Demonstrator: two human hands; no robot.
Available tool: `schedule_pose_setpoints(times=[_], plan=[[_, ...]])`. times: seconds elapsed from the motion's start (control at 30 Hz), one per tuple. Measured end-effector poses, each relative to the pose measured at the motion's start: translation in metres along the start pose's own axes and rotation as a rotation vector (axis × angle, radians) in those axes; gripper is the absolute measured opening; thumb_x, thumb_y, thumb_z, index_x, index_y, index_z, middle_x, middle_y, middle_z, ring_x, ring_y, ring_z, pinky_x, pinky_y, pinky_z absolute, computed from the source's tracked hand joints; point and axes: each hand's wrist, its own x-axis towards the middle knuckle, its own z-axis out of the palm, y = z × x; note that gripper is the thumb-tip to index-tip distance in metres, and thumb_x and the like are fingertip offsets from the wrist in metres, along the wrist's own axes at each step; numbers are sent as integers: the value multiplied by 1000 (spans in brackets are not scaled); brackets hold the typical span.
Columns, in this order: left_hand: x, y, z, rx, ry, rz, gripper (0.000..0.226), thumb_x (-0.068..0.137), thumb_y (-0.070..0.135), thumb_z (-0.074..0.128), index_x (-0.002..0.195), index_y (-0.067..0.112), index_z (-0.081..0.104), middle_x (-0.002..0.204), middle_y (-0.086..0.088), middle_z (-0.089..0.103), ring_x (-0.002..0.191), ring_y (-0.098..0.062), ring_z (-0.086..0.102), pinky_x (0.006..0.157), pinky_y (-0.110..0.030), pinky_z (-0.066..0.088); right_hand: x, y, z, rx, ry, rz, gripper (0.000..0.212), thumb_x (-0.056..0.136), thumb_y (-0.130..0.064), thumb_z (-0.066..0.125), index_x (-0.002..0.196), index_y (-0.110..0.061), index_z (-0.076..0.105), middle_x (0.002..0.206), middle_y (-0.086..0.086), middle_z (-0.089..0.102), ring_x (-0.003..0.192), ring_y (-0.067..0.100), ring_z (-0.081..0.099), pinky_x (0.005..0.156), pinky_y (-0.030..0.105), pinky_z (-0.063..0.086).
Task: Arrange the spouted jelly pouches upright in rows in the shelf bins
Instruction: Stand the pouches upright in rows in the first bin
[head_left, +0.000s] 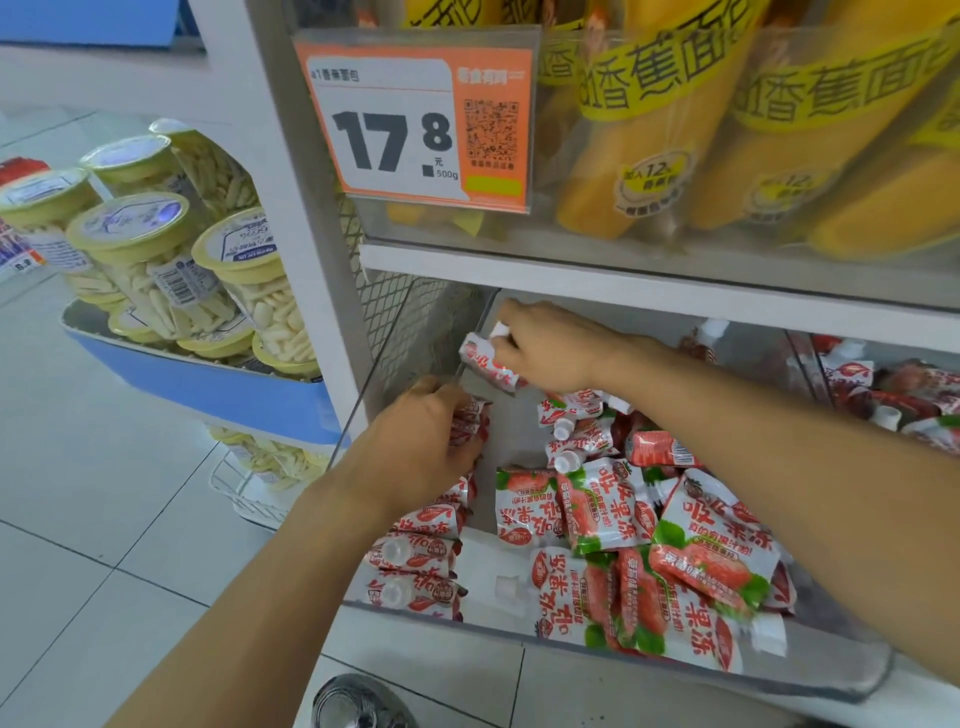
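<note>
Pouch (488, 365) in R hand (550, 348), above L hand (426, 441).

Retail shop, snack aisle. White shelving unit (623, 270) with clear plastic bins (571, 639) full of identical strawberry jelly pouches (711, 566). Orange price tag (415, 122) reading 17.8 with QR code clipped on upper bin. Yellow packaged bread (779, 156) on the shelf above. At left, blue display rack (208, 384) stacked with yellow-lidded snack tubs (156, 260). Tiled floor (104, 519).
</note>
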Motion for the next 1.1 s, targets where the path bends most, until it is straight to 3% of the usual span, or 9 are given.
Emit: schedule_pose_setpoints(times=[0.17, 0.4, 0.53, 0.67, 0.77, 0.83, 0.93, 1.0, 1.1], plan=[[-18, 3, 3, -102, 78, -31, 63, 85, 30, 67, 139, 19, 37, 133, -3, 44, 118, -21, 50, 91, -25, 42, 23, -13, 16, 17, -155, -78, 35, 92, -32, 66, 110, -2, 61, 93, 13, 67, 85, 31, 61, 65, 40, 44], [-41, 4, 12, -175, 176, -57, 73, 86, 35, 64, 145, 20, 25, 130, 4, 36, 115, -13, 48, 83, -12, 35, 44, -8, 32, 211, -228, -85, 31, 95, -22, 64, 121, -10, 54, 85, -10, 54, 74, 7, 54, 70, 27, 45], [-36, 4, 13, -155, 175, -60, 80, 85, 34, 66, 147, 18, 19, 132, 1, 32, 118, -15, 45, 86, -11, 32, 42, -8, 25, 311, -337, -89, 19, 95, -20, 66, 109, -23, 53, 77, -21, 50, 64, -8, 54, 59, 10, 38], [-25, 4, 12, -149, 210, -40, 83, 83, 32, 69, 148, 17, 19, 134, 3, 32, 125, -13, 38, 94, -12, 29, 42, -5, 17, 425, -473, 25, 27, 90, -19, 71, 113, -28, 59, 107, -8, 65, 104, 13, 62, 91, 32, 51], [-17, 2, 12, -148, 193, -38, 79, 84, 32, 68, 147, 14, 23, 135, 0, 36, 126, -16, 38, 99, -21, 33, 31, -3, -1, 594, -598, 116, 55, 89, -26, 73, 140, -24, 51, 143, -1, 55, 130, 18, 53, 110, 39, 43], [-17, 2, 13, -152, 168, -53, 78, 85, 32, 68, 146, 14, 23, 137, -3, 36, 127, -18, 39, 100, -23, 34, 24, -2, -11, 268, -569, 106, 80, 79, -41, 80, 148, -22, 43, 150, -3, 47, 134, 18, 46, 114, 38, 38], [-20, 2, 14, -145, 151, -48, 80, 85, 32, 67, 147, 14, 19, 139, -4, 35, 129, -21, 39, 102, -27, 35, 14, -5, -8, -183, -488, 91, 60, 71, -43, 85, 120, -15, 65, 110, -1, 69, 93, 18, 64, 83, 32, 55], [-21, 1, 14, -137, 138, -47, 81, 86, 32, 66, 148, 13, 17, 140, -5, 35, 130, -23, 39, 104, -30, 35, 12, -7, -3, -240, -431, 99, 42, 75, -32, 81, 107, -7, 68, 85, 3, 66, 70, 19, 58, 59, 29, 48], [-22, 1, 15, -133, 121, -60, 82, 86, 34, 65, 148, 13, 16, 139, -5, 35, 130, -23, 40, 103, -32, 37, 11, -9, -15, -198, -311, 154, 27, 82, -21, 72, 96, 1, 66, 71, 5, 53, 59, 18, 48, 48, 24, 33]])
